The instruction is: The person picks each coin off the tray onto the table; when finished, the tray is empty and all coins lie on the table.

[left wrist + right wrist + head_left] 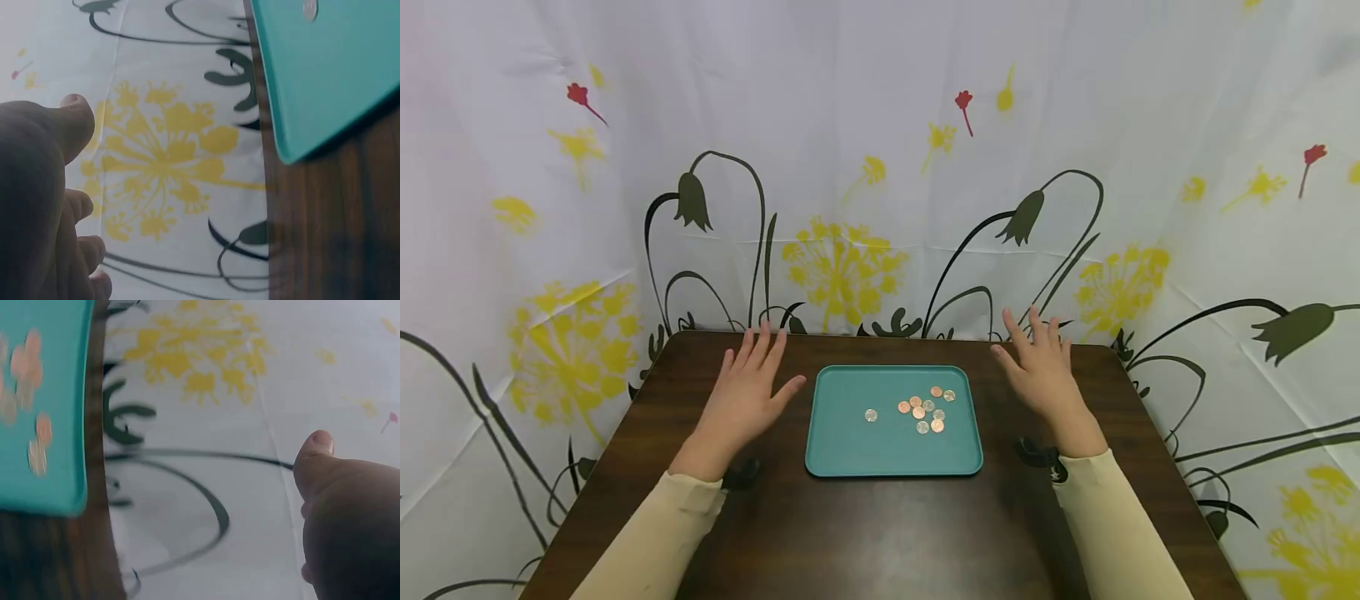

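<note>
A teal rectangular tray (850,450) lies on the dark wooden table. Several copper and silver coins (919,412) are grouped on its right half, and a single silver coin (871,415) sits apart, left of them. To the left of the tray is my left hand (747,404), fingers extended and thumb spread toward the tray, holding nothing. My right hand (1041,375) is beyond the tray's right side with its fingers spread, also holding nothing. In the right wrist view the right thumb (322,447) points up, well apart from the tray's edge (84,425).
Behind the table (895,542) hangs a white curtain (880,100) printed with yellow, red and dark green flowers. The table's far edge runs just beyond the tray. Dark straps (1037,454) show at the right wrist.
</note>
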`<state>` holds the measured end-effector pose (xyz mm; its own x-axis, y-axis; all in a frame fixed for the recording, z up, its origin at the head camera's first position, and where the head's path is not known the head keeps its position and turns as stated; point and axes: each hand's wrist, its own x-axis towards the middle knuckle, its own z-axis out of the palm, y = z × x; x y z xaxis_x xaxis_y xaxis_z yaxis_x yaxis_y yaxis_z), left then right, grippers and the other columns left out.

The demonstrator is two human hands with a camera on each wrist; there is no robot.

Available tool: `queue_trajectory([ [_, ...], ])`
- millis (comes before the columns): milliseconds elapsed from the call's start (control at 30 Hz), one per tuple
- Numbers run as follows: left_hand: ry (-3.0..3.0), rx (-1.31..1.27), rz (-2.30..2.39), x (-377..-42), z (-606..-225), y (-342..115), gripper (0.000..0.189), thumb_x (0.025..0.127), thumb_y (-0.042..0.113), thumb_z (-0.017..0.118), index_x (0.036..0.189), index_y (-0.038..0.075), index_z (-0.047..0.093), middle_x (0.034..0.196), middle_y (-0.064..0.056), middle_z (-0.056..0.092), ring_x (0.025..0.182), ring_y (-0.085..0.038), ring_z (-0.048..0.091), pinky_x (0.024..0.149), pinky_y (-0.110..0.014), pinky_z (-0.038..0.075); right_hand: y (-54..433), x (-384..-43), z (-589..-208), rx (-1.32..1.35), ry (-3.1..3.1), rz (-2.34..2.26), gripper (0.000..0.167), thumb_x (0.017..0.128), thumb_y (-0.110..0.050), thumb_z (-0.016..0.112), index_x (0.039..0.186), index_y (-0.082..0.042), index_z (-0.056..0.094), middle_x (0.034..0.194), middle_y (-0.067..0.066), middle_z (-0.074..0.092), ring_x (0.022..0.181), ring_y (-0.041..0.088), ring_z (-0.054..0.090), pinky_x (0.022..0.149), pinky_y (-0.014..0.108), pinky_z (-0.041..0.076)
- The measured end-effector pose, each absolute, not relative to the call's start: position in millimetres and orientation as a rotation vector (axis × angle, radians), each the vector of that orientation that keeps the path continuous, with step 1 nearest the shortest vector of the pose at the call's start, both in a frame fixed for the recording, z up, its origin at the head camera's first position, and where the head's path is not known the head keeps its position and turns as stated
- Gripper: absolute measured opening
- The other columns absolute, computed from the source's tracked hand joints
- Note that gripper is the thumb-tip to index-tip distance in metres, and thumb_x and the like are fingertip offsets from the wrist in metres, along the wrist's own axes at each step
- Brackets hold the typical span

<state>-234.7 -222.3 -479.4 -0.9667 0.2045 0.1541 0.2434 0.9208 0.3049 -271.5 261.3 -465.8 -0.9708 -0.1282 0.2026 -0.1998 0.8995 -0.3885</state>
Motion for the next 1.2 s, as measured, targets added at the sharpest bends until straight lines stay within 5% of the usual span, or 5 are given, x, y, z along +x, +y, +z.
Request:
queue_trajectory([
  [233,-2.982,-0.426,-0.615,-222.9,-489.8,-209.7,0.097,0.109,0.071,0.046,0.177,0.016,0.004,0.185,-0.016,-0.003,0.172,-0.041,0.001,0.136,-0.069,0.011,224.8,-261.3,-494.3,0.364,-2.909,0.788,0.071,0.113,-0.047,0.058,0.175,-0.027,0.03,0.183,0.024,0.01,0.169,0.053,0.0,0.133,0.074,0.012],
  [433,-3.007,-0.412,-0.755,-213.5,-507.6,-207.6,0.104,0.107,0.071,0.052,0.177,0.011,0.002,0.185,-0.017,0.0,0.172,-0.042,0.003,0.135,-0.07,0.012,213.0,-257.1,-526.8,0.387,-2.897,0.817,0.072,0.107,-0.032,0.073,0.171,-0.026,0.042,0.179,0.023,0.029,0.166,0.05,0.025,0.125,0.075,0.035],
  [600,-3.044,-0.385,-0.759,-210.5,-528.0,-207.0,0.109,0.106,0.068,0.058,0.176,0.004,0.005,0.185,-0.019,0.002,0.172,-0.043,0.005,0.135,-0.07,0.012,210.7,-260.6,-554.6,0.336,-2.875,0.838,0.062,0.105,-0.026,0.076,0.163,-0.019,0.055,0.142,0.021,0.057,0.128,0.041,0.054,0.1,0.055,0.057],
  [767,-3.067,-0.39,-0.788,-210.0,-545.5,-207.8,0.11,0.105,0.066,0.062,0.174,-0.002,0.009,0.183,-0.023,0.005,0.171,-0.046,0.008,0.135,-0.071,0.012,209.2,-269.3,-571.1,0.235,-2.841,0.953,0.048,0.105,-0.025,0.076,0.151,-0.018,0.067,0.103,0.009,0.052,0.086,0.024,0.048,0.068,0.036,0.044],
  [1200,-3.14,-0.542,-0.957,-216.1,-575.8,-205.3,0.126,0.095,0.072,0.072,0.173,-0.005,0.009,0.183,-0.023,0.005,0.171,-0.045,0.006,0.136,-0.07,0.007,215.1,-286.6,-601.0,0.125,-2.761,1.374,0.035,0.102,-0.029,0.08,0.136,-0.019,0.078,0.085,0.006,0.05,0.076,0.022,0.047,0.064,0.032,0.039],
])
